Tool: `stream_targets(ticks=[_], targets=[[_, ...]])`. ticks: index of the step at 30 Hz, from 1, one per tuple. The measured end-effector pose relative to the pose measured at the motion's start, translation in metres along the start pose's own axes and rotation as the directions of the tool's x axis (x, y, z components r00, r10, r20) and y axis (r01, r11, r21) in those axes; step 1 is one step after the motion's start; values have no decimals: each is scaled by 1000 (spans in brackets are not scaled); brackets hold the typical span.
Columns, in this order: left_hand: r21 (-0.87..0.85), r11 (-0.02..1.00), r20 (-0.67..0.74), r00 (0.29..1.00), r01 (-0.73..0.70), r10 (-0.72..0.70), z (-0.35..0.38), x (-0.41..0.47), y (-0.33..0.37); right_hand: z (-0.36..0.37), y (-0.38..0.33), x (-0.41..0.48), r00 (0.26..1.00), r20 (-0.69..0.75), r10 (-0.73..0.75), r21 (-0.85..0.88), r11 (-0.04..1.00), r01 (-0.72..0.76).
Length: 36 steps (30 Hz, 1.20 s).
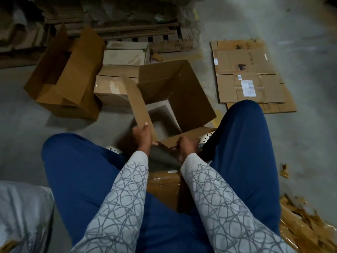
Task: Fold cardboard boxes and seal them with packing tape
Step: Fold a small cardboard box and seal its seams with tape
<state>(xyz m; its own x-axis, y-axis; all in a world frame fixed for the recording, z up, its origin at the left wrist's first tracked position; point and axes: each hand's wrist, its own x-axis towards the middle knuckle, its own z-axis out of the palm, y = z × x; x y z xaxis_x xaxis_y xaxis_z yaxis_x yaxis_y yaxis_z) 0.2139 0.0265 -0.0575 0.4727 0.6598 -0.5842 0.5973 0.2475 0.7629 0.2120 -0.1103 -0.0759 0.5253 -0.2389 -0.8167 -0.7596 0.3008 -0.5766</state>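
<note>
Cardboard box (175, 92) stands open on the concrete floor (27, 115) between my knees, its walls squared up and grey showing at the bottom of it. I see my left hand (143, 137) clamped on the lower edge of the side flap (135, 99), thumb on top and fingers curled underneath. My right hand (186, 145) grips the near flap (184, 138), fingers wrapped over its edge. The two hands are apart, one on each flap.

Under my forearms a taped box (164, 187) sits between my thighs, just beside the open one. A white perforated shoe (207, 137) touches the open box's right side, and another shoe (113, 149) shows near its left.

Further left, a second open box (63, 75) lies tilted on the floor. Behind the task box, closed cartons (113, 88) are stacked close together. To the right, flattened cardboard sheets (249, 73) with white labels lie flat on the floor. At lower right there is a crumpled brown heap (300, 225); I cannot tell whether it is tape or wrapping. Along the top, dim stacked cardboard (127, 24) fills the background.
</note>
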Motion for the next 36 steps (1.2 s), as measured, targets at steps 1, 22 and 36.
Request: stream_targets(ticks=[1, 22, 36], targets=[[-63, 997, -19, 999, 36, -37, -2, 1, 0, 2, 0, -1, 997, 67, 27, 56, 998, -31], [404, 899, 76, 986, -168, 150, -53, 35, -23, 28, 9, -30, 752, 575, 323, -339, 930, -140], [540, 828, 134, 987, -150, 91, -62, 59, -4, 1, -53, 10, 618, 580, -530, -782, -151, 605]])
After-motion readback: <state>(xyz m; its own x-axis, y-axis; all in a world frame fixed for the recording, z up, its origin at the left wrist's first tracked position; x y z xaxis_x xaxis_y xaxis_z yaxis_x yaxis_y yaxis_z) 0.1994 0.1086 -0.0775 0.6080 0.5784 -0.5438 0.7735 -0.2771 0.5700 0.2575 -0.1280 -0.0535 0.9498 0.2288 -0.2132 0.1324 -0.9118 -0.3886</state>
